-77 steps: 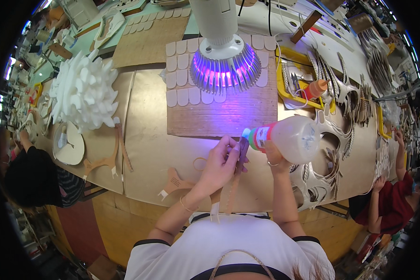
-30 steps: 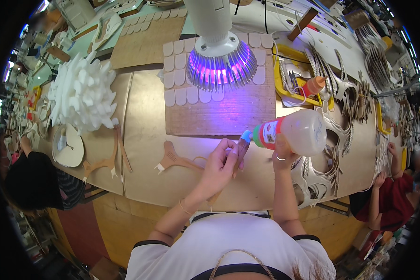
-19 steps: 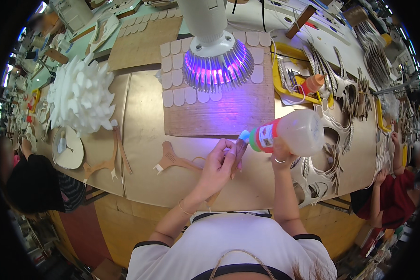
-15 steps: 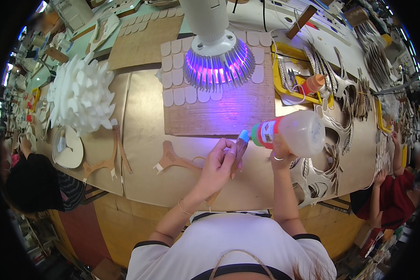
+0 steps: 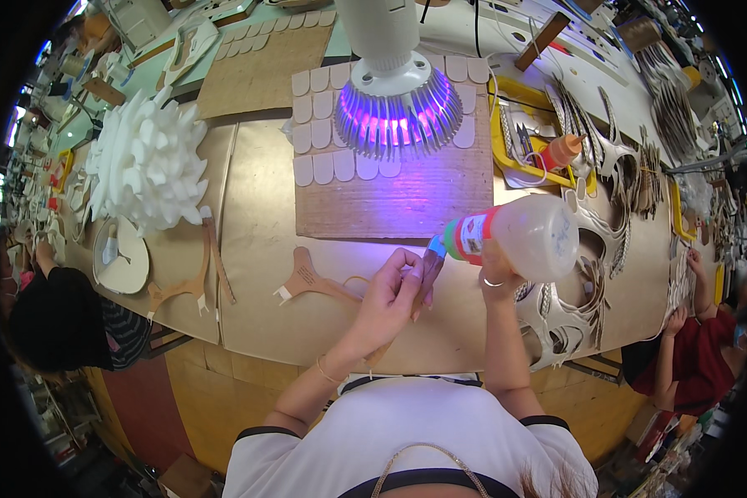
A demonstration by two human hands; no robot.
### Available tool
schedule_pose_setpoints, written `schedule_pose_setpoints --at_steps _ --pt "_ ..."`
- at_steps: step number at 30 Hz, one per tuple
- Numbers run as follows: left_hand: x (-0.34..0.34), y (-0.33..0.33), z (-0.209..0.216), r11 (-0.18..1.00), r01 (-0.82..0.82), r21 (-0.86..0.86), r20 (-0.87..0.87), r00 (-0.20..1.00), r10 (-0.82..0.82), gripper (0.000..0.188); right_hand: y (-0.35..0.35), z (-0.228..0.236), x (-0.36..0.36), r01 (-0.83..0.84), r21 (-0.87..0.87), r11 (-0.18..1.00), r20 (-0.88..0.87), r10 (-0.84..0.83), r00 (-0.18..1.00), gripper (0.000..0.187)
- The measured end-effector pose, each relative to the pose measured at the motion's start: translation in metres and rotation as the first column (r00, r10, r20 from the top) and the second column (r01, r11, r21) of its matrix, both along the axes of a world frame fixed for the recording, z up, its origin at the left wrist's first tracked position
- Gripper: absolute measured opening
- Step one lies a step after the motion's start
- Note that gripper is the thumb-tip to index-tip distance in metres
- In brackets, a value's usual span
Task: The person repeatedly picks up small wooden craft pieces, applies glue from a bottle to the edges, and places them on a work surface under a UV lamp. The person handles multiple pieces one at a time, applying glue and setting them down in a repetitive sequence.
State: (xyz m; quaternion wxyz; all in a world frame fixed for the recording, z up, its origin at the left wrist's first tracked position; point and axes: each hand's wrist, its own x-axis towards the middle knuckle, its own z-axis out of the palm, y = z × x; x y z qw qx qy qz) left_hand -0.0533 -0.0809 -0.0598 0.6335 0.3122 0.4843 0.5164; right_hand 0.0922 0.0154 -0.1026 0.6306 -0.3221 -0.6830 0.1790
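Between the thumb and fingers of my left hand (image 5: 394, 290) is a brown strap piece (image 5: 429, 270), its upper end pale blue under the violet light. My right hand (image 5: 498, 267) wraps around a squeeze bottle (image 5: 533, 235), translucent white with a red label and green cap. The bottle lies tilted on its side, cap toward the strap's end; the cap's tip meets or nearly meets it. Left of my left hand, a brown forked strap piece (image 5: 305, 275) lies on the table, and farther left is another forked one (image 5: 183, 290).
A lamp (image 5: 398, 108) glowing violet hangs over a cardboard sheet (image 5: 349, 212) with rows of pale rounded pieces. White spiky foam (image 5: 145, 166) stands left. On the right are a yellow tray (image 5: 500, 149), an orange-tipped bottle (image 5: 560, 153) and cut straps (image 5: 593, 290). Other people sit at both sides.
The bottle's cap has come slightly closer to the strap's end. Both hands keep their grip. The whole view has shifted a little.
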Motion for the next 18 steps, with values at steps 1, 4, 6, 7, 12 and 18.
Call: schedule_pose_setpoints --at_steps 1,4,6,7,12,18 --pt "0.000 -0.001 0.000 1.000 0.001 -0.005 -0.015 1.000 -0.002 0.019 0.000 0.000 0.000 0.001 -0.028 1.000 -0.017 -0.002 1.000 0.053" --pt "0.002 -0.003 -0.002 1.000 0.012 0.000 -0.071 0.997 -0.012 0.018 -0.005 0.003 0.001 -0.153 -0.236 0.960 -0.234 0.097 0.967 0.051" --pt "0.004 -0.003 -0.004 1.000 0.014 0.013 -0.090 0.996 -0.012 0.018 -0.005 0.006 -0.002 -0.144 -0.203 0.969 -0.163 0.112 0.980 0.049" --pt "0.004 -0.002 -0.005 1.000 0.008 0.022 -0.090 0.996 -0.006 0.018 -0.005 0.007 -0.003 -0.137 -0.183 0.974 -0.131 0.114 0.985 0.048" --pt "0.004 -0.006 -0.003 0.998 -0.055 0.004 -0.071 0.996 0.055 0.012 -0.008 0.012 0.004 -0.094 -0.324 0.941 -0.186 0.035 0.982 0.048" --pt "0.008 -0.012 -0.001 0.999 -0.042 -0.006 -0.058 0.997 0.042 0.012 -0.014 -0.001 0.008 -0.102 -0.180 0.978 -0.108 0.084 0.991 0.056"
